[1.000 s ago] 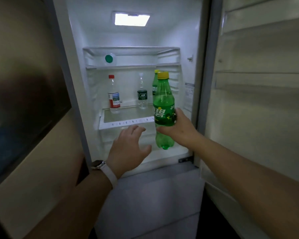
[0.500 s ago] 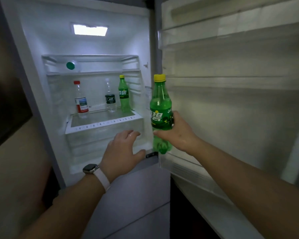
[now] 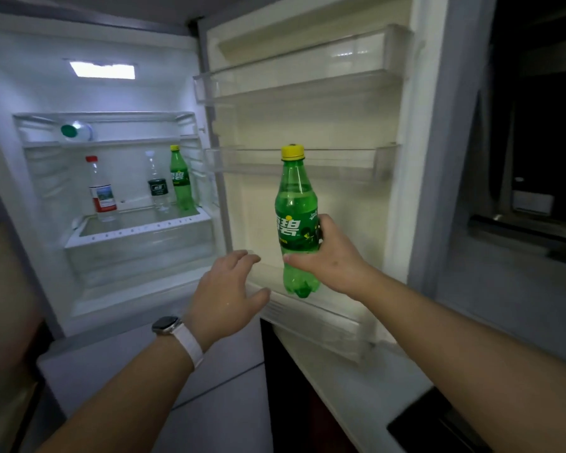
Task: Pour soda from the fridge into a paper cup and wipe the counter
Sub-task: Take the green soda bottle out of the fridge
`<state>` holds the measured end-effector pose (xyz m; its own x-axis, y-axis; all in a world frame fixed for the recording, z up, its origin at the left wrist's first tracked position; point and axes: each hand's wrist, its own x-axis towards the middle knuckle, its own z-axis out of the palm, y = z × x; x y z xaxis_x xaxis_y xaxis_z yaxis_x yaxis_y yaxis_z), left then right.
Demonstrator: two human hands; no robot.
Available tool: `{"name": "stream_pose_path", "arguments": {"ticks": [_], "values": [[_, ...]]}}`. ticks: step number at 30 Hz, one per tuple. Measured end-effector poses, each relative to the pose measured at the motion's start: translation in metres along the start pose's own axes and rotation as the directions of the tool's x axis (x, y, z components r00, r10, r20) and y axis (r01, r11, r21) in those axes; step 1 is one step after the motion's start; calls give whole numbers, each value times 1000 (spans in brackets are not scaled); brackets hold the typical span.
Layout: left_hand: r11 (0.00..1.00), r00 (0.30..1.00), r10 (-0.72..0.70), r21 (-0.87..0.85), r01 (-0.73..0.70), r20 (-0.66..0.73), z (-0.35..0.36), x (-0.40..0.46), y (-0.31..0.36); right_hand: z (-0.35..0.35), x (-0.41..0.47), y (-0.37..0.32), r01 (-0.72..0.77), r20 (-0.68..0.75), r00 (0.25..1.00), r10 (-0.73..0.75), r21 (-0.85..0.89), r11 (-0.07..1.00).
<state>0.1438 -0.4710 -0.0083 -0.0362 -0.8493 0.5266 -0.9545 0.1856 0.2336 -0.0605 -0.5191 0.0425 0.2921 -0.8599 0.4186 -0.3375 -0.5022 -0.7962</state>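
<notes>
Green soda bottle (image 3: 296, 220) is riding upright in the gripping right hand (image 3: 332, 256) while the open-fingered left hand (image 3: 226, 295) is hovering empty, likely needing to shut the fridge door (image 3: 307, 119) next.

Held bottle (image 3: 296, 220) before open door (image 3: 307, 125), right of three shelf bottles (image 3: 157, 188).

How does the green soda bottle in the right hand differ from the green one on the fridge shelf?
The held green plastic soda bottle is gripped by the right hand outside the fridge, before the open door; the shelf green bottle stands free, beside a clear bottle. Both are upright, yellow-capped, with green labels.
</notes>
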Motion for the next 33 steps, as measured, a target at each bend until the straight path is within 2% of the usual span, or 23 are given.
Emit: {"name": "stream_pose_path", "arguments": {"ticks": [12, 17, 22, 27, 33], "values": [[991, 996, 91, -95, -89, 22, 34, -22, 130, -107, -80, 30, -56, -70, 996, 57, 9, 998], [976, 977, 215, -45, -214, 12, 49, -20, 161, -139, -106, 39, -101, -127, 987, 99, -11, 995], [894, 896, 445, 56, -445, 12, 61, 0, 197, -171, -129, 41, -149, -213, 967, 140, -29, 988], [783, 791, 611, 158, -602, -17, 72, 31, 235, -200, -142, 45, -206, -316, 933, 174, -72, 976], [574, 676, 696, 378, -727, 243, 95, 78, 257, -229, -159, 49, -266, -396, 897, 198, -125, 956]]}}
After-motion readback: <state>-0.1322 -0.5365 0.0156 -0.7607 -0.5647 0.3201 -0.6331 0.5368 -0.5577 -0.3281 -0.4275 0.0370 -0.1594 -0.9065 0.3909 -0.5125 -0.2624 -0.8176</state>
